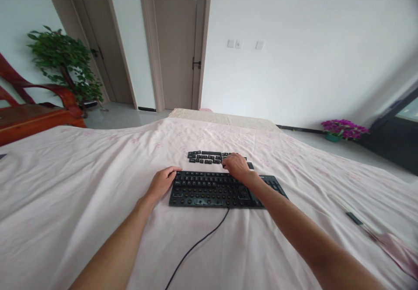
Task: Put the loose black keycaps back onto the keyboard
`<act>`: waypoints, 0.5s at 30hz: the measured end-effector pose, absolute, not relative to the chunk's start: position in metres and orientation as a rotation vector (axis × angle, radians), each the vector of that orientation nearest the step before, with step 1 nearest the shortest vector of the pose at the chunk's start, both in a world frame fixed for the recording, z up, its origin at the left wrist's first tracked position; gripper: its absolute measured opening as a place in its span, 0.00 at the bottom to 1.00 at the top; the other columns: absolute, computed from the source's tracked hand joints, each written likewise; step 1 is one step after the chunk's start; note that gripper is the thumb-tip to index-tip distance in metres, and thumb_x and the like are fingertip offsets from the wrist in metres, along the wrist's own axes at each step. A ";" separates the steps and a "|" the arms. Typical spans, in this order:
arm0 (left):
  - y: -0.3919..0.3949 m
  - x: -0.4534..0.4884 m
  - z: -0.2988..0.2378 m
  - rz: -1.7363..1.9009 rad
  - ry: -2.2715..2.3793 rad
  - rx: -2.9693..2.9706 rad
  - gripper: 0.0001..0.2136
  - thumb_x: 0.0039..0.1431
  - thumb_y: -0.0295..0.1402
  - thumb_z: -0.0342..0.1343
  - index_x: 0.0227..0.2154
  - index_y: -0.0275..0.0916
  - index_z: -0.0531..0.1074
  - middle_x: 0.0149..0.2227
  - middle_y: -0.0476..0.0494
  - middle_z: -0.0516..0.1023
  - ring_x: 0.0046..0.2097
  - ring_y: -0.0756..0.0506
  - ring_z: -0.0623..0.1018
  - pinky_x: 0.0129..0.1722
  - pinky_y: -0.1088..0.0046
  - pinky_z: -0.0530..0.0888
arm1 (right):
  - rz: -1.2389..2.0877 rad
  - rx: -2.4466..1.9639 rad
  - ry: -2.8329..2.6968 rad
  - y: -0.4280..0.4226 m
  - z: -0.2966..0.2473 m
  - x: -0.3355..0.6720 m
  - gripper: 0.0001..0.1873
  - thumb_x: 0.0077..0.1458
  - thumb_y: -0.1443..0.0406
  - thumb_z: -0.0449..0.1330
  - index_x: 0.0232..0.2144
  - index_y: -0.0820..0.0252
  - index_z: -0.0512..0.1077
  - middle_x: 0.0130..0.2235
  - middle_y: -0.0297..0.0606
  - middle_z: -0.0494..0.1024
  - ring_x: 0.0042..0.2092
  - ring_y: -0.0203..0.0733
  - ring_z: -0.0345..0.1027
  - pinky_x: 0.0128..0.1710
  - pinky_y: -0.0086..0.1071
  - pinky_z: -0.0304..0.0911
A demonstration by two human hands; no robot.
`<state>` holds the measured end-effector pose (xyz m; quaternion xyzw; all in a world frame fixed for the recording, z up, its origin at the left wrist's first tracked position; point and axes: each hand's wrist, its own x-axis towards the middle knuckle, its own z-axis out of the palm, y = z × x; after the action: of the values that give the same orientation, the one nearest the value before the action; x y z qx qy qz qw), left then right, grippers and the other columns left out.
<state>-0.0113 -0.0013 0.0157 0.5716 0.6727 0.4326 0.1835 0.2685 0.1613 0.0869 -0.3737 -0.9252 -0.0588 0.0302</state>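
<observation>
Bare forearms reach in from the bottom edge, a black cable (pixel 199 238) between them running to the near side of the keyboard (pixel 209 194), which lies flat on a pale floral cloth (pixel 107 185). Its nearer rows are stripped to bare switches; caps remain farther up on the left. At the far left corner, the left hand (pixel 160 182) rests with its index finger stretched out; whether finger and thumb clamp the edge, I cannot tell. Just beyond, the right hand (pixel 237 166) bends its fingers down over loose keycaps (pixel 205 157) laid in rows; I cannot tell whether it pinches one. The step seems to be handling single caps, set down or picked up. Next calls for either a clean release or a firm pinch, without nudging the neighbours.
</observation>
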 end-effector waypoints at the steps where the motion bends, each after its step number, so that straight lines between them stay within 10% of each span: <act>1: -0.001 -0.011 0.016 1.219 1.897 1.609 0.16 0.60 0.37 0.46 0.43 0.44 0.77 0.46 0.49 0.80 0.48 0.44 0.77 0.51 0.69 0.69 | 0.033 -1.164 -2.763 0.156 0.087 0.268 0.09 0.54 0.66 0.61 0.37 0.55 0.79 0.39 0.38 0.80 0.44 0.45 0.70 0.41 0.34 0.60; 7: -0.002 -0.011 0.017 1.218 1.895 1.601 0.16 0.60 0.37 0.45 0.43 0.44 0.77 0.45 0.49 0.81 0.47 0.44 0.78 0.50 0.69 0.70 | 1.674 -0.885 -1.612 0.107 0.078 0.258 0.16 0.43 0.59 0.69 0.36 0.59 0.78 0.34 0.35 0.80 0.28 0.32 0.66 0.25 0.26 0.55; 15: -0.002 -0.010 0.017 1.219 1.900 1.596 0.17 0.59 0.38 0.46 0.43 0.43 0.78 0.44 0.48 0.81 0.47 0.43 0.78 0.50 0.68 0.70 | 2.214 -0.661 -1.023 0.061 0.077 0.257 0.18 0.40 0.63 0.74 0.35 0.60 0.76 0.37 0.37 0.79 0.30 0.29 0.67 0.22 0.21 0.53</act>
<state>-0.0100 -0.0016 0.0172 0.5670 0.6751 0.4333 0.1874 0.2569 0.0610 0.0768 -0.2492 -0.3859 0.8351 0.3026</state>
